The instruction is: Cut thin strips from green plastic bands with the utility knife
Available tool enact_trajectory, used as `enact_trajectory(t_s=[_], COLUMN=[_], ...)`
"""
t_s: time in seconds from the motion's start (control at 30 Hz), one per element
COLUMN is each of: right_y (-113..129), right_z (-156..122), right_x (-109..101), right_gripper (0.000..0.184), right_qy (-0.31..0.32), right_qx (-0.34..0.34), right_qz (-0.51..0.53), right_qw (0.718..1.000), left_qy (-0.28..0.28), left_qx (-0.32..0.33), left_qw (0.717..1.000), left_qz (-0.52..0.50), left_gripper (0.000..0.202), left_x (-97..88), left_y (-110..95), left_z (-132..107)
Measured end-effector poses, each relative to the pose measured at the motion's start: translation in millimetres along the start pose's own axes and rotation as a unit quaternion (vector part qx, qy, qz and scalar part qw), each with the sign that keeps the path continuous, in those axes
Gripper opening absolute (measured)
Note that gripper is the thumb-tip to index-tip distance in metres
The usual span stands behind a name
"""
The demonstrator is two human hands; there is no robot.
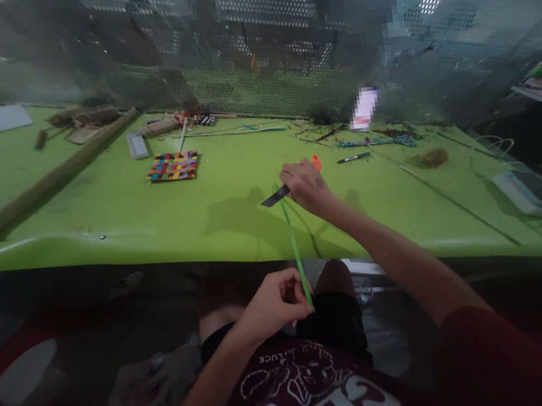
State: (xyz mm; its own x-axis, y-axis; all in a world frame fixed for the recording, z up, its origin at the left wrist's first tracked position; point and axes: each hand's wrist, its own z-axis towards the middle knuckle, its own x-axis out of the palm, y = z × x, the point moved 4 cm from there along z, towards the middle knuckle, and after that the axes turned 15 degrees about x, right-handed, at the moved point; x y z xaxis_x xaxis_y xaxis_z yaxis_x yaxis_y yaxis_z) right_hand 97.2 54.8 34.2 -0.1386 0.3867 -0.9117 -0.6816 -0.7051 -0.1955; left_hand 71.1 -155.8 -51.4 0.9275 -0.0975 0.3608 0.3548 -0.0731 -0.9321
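Over my lap, my left hand (pixel 280 300) pinches the lower end of a thin bright green strip (pixel 295 246). The strip rises from those fingers toward the table. My right hand (pixel 305 184), above the green tabletop, is wrapped round a knife whose dark, slanted blade (pixel 275 196) points left. The strip's upper part passes by the blade; whether the two touch I cannot tell. Just behind the right hand shows an orange piece (pixel 316 162), possibly the knife's handle end. A woven multicoloured mat (pixel 172 167) lies further left on the table.
A long pole (pixel 51 180) crosses the table (pixel 119 215) at left. Behind my right hand are a pen (pixel 353 158), a phone (pixel 365 109) with a lit screen and scattered thin strips. A pale device (pixel 521 192) sits at right. A perforated metal panel (pixel 237 88) stands along the back.
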Motion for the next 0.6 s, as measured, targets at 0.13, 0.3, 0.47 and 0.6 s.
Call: enact_trajectory(t_s=[0.13,0.3,0.47,0.6], right_y=[-16.6,-35.7,-63.0,-92.8], right_z=[14.5,29.0,44.9,56.0], right_x=[8.4,14.9,19.6,21.1], right_gripper=[0.020,0.030,0.031,0.033], right_qy=[0.026,0.036,0.037,0.038], right_qx=[0.028,0.081,0.148,0.181], right_qz=[-0.030,-0.081,-0.108,-0.111], right_qw=[0.999,0.993,0.982,0.976], left_qy=[0.025,0.078,0.120,0.117], left_qx=[-0.011,-0.028,-0.050,-0.061], left_qw=[1.000,0.997,0.992,0.991], left_qz=[-0.008,0.003,0.007,-0.001], left_gripper=[0.023,0.021,0.022,0.022], left_x=[4.7,16.4,20.9,12.6], left_y=[10.4,11.7,15.8,24.1], left_z=[-4.5,-13.9,-21.6,-28.5])
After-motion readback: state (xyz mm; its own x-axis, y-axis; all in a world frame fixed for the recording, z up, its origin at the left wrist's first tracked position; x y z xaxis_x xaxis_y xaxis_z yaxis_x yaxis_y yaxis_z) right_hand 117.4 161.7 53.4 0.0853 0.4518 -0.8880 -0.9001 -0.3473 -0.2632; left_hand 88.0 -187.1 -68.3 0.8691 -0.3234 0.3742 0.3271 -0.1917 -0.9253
